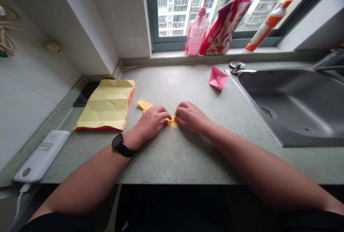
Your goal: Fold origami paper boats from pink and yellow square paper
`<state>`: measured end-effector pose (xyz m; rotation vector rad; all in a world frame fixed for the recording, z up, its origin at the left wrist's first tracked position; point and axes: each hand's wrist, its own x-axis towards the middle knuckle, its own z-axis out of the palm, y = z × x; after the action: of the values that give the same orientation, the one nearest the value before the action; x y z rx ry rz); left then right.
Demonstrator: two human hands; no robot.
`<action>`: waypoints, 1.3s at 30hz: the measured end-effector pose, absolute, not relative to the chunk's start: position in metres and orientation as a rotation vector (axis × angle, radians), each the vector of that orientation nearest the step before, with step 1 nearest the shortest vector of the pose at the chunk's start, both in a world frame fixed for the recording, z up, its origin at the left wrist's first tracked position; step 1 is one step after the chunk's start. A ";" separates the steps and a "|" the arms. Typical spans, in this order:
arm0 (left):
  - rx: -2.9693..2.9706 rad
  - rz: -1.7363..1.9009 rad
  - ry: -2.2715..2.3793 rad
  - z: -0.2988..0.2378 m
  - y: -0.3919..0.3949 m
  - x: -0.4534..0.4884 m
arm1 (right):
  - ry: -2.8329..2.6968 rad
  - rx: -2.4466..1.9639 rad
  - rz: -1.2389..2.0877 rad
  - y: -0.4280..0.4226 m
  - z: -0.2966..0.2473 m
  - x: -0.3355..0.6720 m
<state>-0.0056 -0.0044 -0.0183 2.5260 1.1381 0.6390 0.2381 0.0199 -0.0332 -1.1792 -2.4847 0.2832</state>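
Observation:
A folded strip of yellow origami paper lies on the speckled countertop, partly covered by my hands. My left hand rests over its middle with fingers curled and pressing the paper down. At the strip's right end, the fingertips of my right hand are pinched against the edge. The left end of the strip sticks out beyond my left hand, and a small pointed flap shows between the two hands. Farther right on the counter sits a folded pink paper piece.
A creased stack of coloured paper lies at left over a dark flat object. A white power bank with a cable is nearer the front edge. The steel sink is at right. A pink pump bottle stands on the windowsill.

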 end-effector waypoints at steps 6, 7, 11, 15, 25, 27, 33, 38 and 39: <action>2.563 0.567 1.099 -0.019 -0.004 -0.010 | -2.488 -1.160 0.271 0.019 -0.026 0.241; 2.568 0.562 1.098 -0.019 -0.004 -0.010 | -2.489 -1.137 0.275 0.019 -0.023 0.243; 2.573 0.562 1.082 -0.018 -0.005 -0.011 | -2.528 -1.022 0.322 0.018 -0.010 0.253; 2.551 0.568 1.071 -0.017 -0.007 -0.010 | -2.594 -0.974 0.330 0.017 -0.006 0.258; 2.560 0.545 1.080 -0.016 -0.008 -0.010 | -2.691 -1.054 0.309 0.015 -0.008 0.251; 2.563 0.539 1.081 -0.015 -0.008 -0.010 | -2.688 -1.122 0.288 0.016 -0.007 0.255; 2.565 0.511 1.078 -0.013 -0.008 -0.010 | -2.660 -1.263 0.271 0.019 -0.001 0.262; 2.565 0.513 1.089 -0.014 -0.009 -0.011 | -2.543 -1.241 0.204 0.017 0.001 0.261; 2.563 0.513 1.087 -0.015 -0.009 -0.011 | -2.546 -1.211 0.218 0.016 0.001 0.261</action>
<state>-0.0109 -0.0089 -0.0147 2.5634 1.0873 0.5127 0.2605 0.0164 0.0005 -1.2105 -2.5465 0.2177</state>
